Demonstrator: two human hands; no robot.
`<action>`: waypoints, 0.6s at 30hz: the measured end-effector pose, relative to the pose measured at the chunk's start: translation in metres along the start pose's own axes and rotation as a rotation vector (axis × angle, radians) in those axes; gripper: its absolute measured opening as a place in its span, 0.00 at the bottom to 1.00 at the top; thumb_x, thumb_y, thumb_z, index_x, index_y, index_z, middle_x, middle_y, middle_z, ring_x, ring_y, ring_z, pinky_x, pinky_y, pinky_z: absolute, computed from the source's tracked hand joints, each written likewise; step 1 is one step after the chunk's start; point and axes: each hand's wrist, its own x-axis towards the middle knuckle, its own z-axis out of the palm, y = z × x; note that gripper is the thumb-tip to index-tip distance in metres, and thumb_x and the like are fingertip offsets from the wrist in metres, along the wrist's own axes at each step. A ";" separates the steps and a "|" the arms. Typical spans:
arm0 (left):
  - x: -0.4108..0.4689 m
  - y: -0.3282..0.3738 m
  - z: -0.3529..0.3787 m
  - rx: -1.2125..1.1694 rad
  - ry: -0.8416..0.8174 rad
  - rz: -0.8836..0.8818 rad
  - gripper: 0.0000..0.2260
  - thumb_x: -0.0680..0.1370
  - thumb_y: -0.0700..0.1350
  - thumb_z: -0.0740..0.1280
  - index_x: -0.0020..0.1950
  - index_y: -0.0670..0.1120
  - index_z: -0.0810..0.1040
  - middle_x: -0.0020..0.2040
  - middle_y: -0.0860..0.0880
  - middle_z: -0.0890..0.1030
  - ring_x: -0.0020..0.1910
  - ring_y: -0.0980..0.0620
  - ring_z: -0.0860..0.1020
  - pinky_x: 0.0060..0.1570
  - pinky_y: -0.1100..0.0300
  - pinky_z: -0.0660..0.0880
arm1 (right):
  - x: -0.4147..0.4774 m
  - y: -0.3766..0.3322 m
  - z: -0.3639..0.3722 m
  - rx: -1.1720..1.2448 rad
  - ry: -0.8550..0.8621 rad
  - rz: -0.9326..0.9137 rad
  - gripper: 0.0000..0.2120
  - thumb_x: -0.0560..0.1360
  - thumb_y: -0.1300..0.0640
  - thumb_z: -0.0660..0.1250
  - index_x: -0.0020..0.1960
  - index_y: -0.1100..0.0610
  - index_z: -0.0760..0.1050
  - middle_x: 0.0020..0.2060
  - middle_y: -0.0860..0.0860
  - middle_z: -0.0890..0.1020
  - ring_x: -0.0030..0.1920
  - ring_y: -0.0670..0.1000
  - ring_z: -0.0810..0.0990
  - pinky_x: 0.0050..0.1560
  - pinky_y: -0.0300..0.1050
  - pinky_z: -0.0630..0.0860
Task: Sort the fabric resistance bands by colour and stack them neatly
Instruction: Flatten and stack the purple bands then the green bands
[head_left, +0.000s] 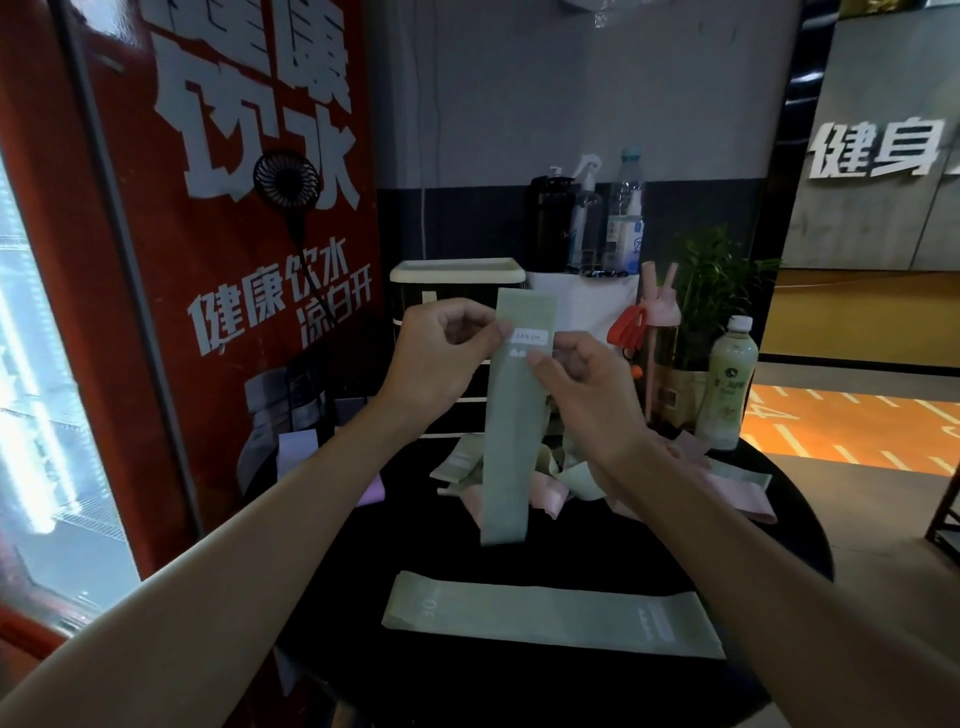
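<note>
Both hands pinch a green band (511, 415) hanging upright between them: left hand (441, 358) at its left edge, right hand (582, 384) at its right, above the table (597, 540).

Dim room – red drinks cooler (223, 291) left, grey wall (571, 93) behind, orange floor (852, 426) right.

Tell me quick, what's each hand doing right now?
Left hand: closed, pinching the upper part of the hanging green band.
Right hand: closed, pinching the same band.
</note>
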 end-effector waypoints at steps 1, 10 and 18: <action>0.000 0.002 0.001 -0.006 -0.002 0.006 0.02 0.77 0.36 0.71 0.47 0.38 0.83 0.39 0.52 0.82 0.36 0.64 0.79 0.36 0.72 0.73 | 0.001 -0.004 -0.002 0.018 -0.007 -0.012 0.04 0.78 0.59 0.66 0.52 0.56 0.77 0.44 0.51 0.86 0.45 0.48 0.85 0.47 0.44 0.82; -0.018 -0.005 0.010 -0.232 -0.170 -0.226 0.09 0.78 0.37 0.70 0.58 0.40 0.79 0.49 0.43 0.86 0.49 0.47 0.85 0.47 0.57 0.81 | 0.015 -0.023 -0.012 -0.021 0.039 -0.041 0.03 0.79 0.60 0.66 0.49 0.59 0.79 0.41 0.53 0.86 0.43 0.52 0.84 0.44 0.47 0.83; -0.035 -0.016 0.020 -0.294 -0.172 -0.291 0.07 0.79 0.35 0.68 0.56 0.37 0.80 0.48 0.41 0.85 0.44 0.51 0.84 0.41 0.62 0.79 | 0.019 -0.028 -0.017 -0.027 0.062 -0.033 0.06 0.76 0.64 0.69 0.53 0.60 0.77 0.45 0.54 0.86 0.46 0.51 0.85 0.46 0.43 0.82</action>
